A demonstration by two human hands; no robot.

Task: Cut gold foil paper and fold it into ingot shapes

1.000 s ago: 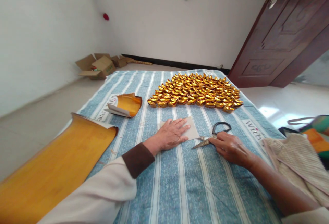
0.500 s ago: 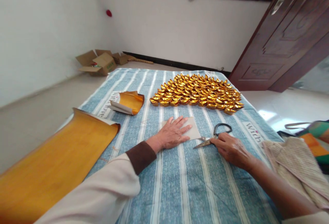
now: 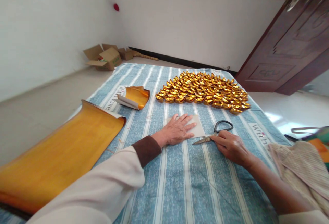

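Observation:
My left hand (image 3: 178,129) lies flat, fingers spread, on a small pale sheet of paper (image 3: 197,129) on the blue striped cloth (image 3: 185,183). Just to its right, my right hand (image 3: 230,145) rests on the blades of black-handled scissors (image 3: 216,132) that lie on the cloth, handles pointing away from me. Beyond both hands sits a wide patch of several folded gold paper ingots (image 3: 204,92) set in rows.
A large curled gold sheet (image 3: 61,152) lies at the left edge, a smaller curled gold sheet (image 3: 135,96) further back. A beige knitted cloth (image 3: 300,172) is at right. Cardboard boxes (image 3: 105,57) stand on the floor by the wall; a brown door (image 3: 290,46) stands open at right.
The view has tilted down and shifted slightly. Both hands stay where they were, left on the paper and right at the scissors.

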